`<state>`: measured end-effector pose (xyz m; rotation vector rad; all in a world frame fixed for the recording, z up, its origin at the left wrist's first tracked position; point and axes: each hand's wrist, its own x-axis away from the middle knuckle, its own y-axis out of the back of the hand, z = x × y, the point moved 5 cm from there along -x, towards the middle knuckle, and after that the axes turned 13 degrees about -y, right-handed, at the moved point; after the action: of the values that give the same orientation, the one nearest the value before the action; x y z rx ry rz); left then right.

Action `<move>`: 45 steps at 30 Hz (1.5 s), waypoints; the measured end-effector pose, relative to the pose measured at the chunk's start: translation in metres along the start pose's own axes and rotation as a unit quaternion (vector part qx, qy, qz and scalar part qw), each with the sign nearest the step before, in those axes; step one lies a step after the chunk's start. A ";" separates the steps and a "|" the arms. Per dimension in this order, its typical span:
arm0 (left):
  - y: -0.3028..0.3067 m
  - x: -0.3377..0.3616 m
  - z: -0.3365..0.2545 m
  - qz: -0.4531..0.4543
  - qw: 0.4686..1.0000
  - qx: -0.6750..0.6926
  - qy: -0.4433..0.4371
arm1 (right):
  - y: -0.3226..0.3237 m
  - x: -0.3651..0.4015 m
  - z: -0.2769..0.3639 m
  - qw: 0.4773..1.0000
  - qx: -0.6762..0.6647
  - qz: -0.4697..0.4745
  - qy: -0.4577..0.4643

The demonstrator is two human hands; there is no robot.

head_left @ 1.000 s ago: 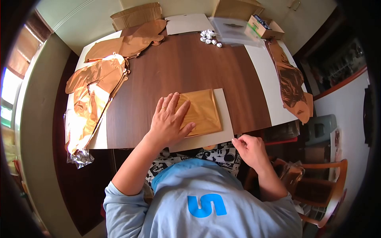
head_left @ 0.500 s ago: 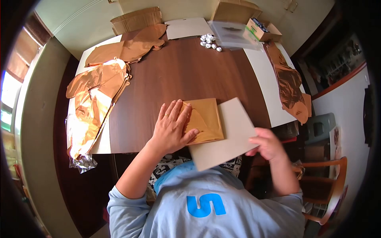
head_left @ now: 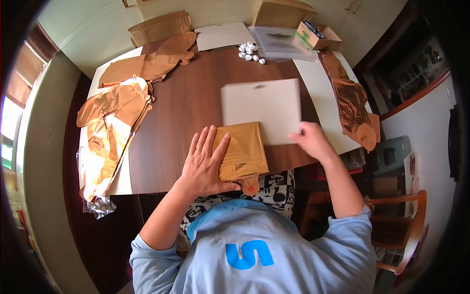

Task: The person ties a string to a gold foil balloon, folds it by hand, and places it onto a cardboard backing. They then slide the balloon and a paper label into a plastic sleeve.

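Observation:
A gold foil balloon (head_left: 241,152), folded into a flat rectangle, lies at the near edge of the brown table. Its small tab with a red mark hangs over that edge. My left hand (head_left: 203,164) rests flat on its left side, fingers spread. At the right, my right hand (head_left: 313,141) pinches the lower right corner of a white cardboard sheet (head_left: 262,103). The sheet has a small dark slot near its far edge and is somewhat blurred. Its near left part is overlapped by the gold foil in this view.
Rose-gold foil pieces lie along the table's left (head_left: 115,115) and right (head_left: 352,93) sides. At the back are white knobbly items (head_left: 249,51), a clear plastic sheet (head_left: 279,41) and an open box (head_left: 328,40). A wooden chair (head_left: 416,215) stands at right.
My right hand has swung the cardboard sheet from the near right of the gold foil to beyond it, turning it. The foil's tab now shows. My left hand stays on the foil.

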<state>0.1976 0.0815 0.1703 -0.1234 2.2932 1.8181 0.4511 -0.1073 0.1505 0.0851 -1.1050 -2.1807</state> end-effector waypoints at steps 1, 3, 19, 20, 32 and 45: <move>0.000 0.001 0.000 0.000 1.000 0.000 0.003 | -0.001 0.013 0.040 0.991 0.104 0.079 -0.036; -0.002 0.001 0.001 -0.003 1.000 0.002 0.008 | -0.020 0.013 0.057 0.978 0.116 0.168 0.036; 0.015 -0.022 0.039 -0.021 0.989 0.133 0.067 | -0.072 -0.002 0.125 0.910 0.167 -0.062 0.374; 0.021 -0.021 0.045 -0.017 0.988 0.137 0.076 | -0.082 -0.010 0.123 0.917 0.207 0.008 0.341; 0.022 -0.001 0.058 -0.036 0.992 0.118 -0.024 | -0.080 0.003 0.122 0.905 0.242 -0.040 0.348; 0.018 -0.013 0.048 -0.145 0.986 0.075 -0.024 | -0.079 0.000 0.116 0.894 0.224 -0.067 0.383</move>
<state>0.2126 0.1314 0.1799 -0.3629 2.2335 1.4849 0.3682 0.0054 0.1661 1.1490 -1.0963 -1.6767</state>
